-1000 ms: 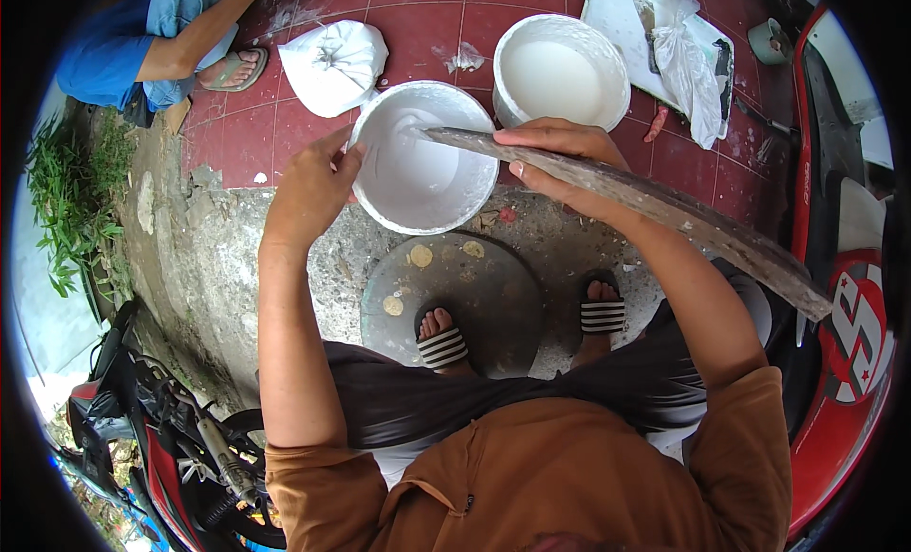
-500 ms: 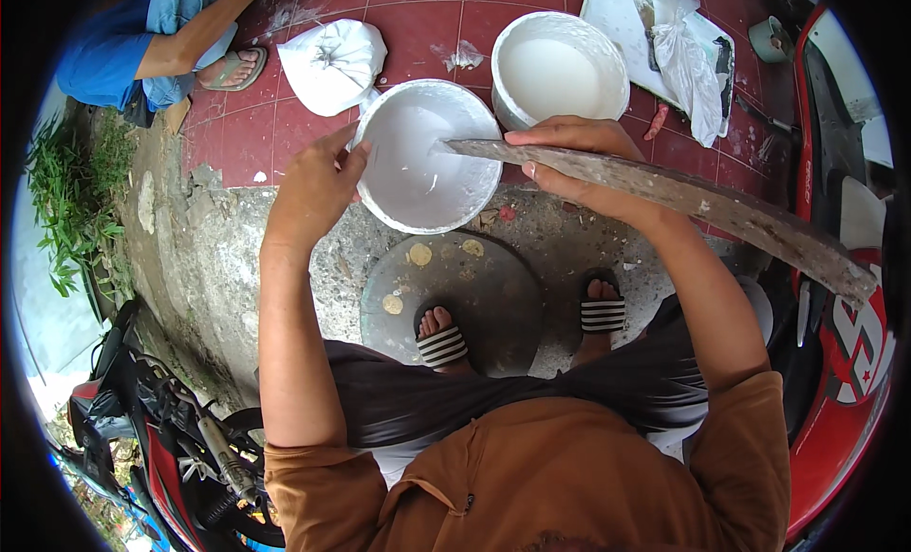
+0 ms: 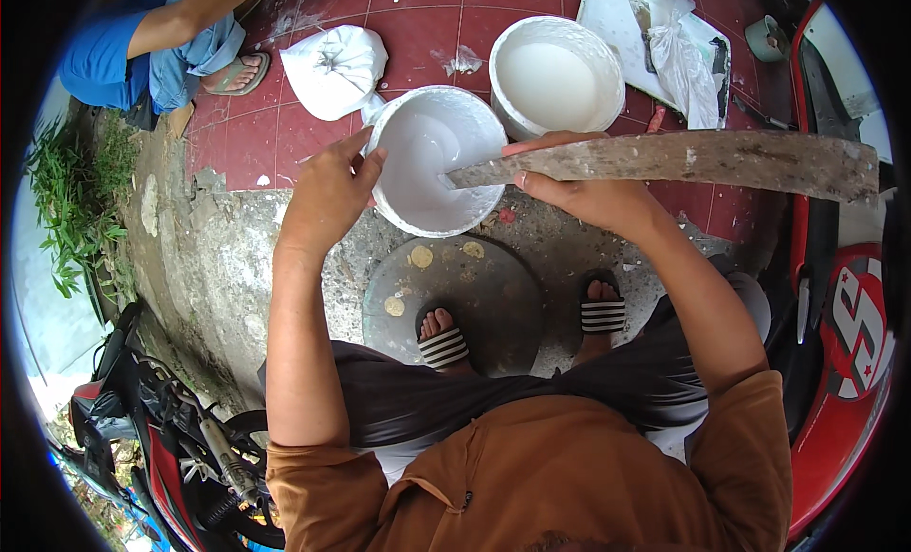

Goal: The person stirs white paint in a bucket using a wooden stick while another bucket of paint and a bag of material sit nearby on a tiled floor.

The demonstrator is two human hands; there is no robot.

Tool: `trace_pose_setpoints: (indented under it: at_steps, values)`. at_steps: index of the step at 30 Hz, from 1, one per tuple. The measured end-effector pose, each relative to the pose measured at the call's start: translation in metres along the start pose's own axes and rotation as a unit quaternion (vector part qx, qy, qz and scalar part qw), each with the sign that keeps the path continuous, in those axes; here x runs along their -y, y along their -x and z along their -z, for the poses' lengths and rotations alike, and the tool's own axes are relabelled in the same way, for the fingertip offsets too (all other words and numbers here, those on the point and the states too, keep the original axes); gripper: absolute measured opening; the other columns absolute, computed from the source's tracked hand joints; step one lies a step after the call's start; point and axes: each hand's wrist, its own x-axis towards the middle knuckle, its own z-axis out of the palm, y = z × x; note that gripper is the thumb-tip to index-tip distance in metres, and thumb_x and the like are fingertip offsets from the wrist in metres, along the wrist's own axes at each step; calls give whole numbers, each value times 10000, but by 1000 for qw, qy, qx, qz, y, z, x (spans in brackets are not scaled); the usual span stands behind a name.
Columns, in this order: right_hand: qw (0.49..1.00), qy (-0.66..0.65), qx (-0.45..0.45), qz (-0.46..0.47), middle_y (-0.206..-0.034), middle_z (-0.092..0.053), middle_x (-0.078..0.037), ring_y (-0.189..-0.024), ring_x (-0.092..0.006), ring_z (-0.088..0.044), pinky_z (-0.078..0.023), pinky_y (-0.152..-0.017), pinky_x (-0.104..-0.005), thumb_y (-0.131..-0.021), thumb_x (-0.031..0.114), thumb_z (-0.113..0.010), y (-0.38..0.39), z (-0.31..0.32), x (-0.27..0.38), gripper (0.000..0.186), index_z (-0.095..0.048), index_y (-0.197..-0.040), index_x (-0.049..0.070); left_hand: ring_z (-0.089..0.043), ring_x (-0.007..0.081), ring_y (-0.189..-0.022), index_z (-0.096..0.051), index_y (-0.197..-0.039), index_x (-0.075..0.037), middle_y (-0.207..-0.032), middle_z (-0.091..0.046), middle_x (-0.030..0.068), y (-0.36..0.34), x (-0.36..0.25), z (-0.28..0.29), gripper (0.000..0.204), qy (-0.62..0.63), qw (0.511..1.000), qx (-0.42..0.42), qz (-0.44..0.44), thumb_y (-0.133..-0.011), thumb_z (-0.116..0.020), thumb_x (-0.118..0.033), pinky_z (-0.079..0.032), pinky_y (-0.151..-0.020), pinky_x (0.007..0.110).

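Observation:
My left hand [image 3: 327,191] grips the left rim of a white, paint-smeared bucket [image 3: 399,144], thumb on the edge. Inside is a milky white liquid [image 3: 427,177]. My right hand [image 3: 607,205] is closed around a long, weathered wooden stick [image 3: 721,161], fingers above and thumb below. Its narrow tip dips into the liquid, while the broad end reaches far to the right. Just behind, to the right, stands a second white bucket [image 3: 503,94] holding off-white liquid.
A tied white sack [image 3: 334,66] and a dirty white tray [image 3: 607,25] with crumpled plastic [image 3: 685,63] lie on red tiles. At the far left crouches a person in blue [image 3: 100,63]. Motorcycles flank me: a black-red one [image 3: 180,438] left, a red one [image 3: 816,448] right.
The stick's far end has swung away from me, and its tip has moved nearer inside the bucket. The bucket and my left hand have shifted slightly right and nearer.

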Motion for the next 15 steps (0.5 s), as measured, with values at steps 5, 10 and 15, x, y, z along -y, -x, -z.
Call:
trace_pose_setpoints:
  at_steps: [5, 10, 15]
  values:
    - [991, -130, 8, 27, -971, -765, -47, -843, -98, -710, -567, -762, -263, -952, 170, -741, 8, -27, 0, 281, -743, -1223, 96, -734, 327, -734, -636, -1336, 7, -934, -716, 263, -2, 14, -5, 440, -71, 995, -53, -43, -996, -620, -271, -554, -789, 430]
    - [992, -121, -2, 27, -946, -762, -40, -798, -83, -701, -561, -740, -260, -957, 172, -737, 10, -30, -1, 277, -744, -1227, 111, -726, 364, -805, -636, -1338, 5, -952, -715, 269, -1, 6, -2, 437, -31, 999, -21, 11, -994, -620, -266, -549, -799, 448]
    - [999, -29, -26, 10, -917, -762, -41, -828, -126, -713, -569, -779, -304, -932, 189, -751, 5, -15, -1, 304, -744, -1229, 126, -722, 376, -836, -638, -1336, 4, -953, -713, 272, 0, 1, -2, 442, -33, 999, -20, 3, -992, -623, -273, -546, -804, 456]
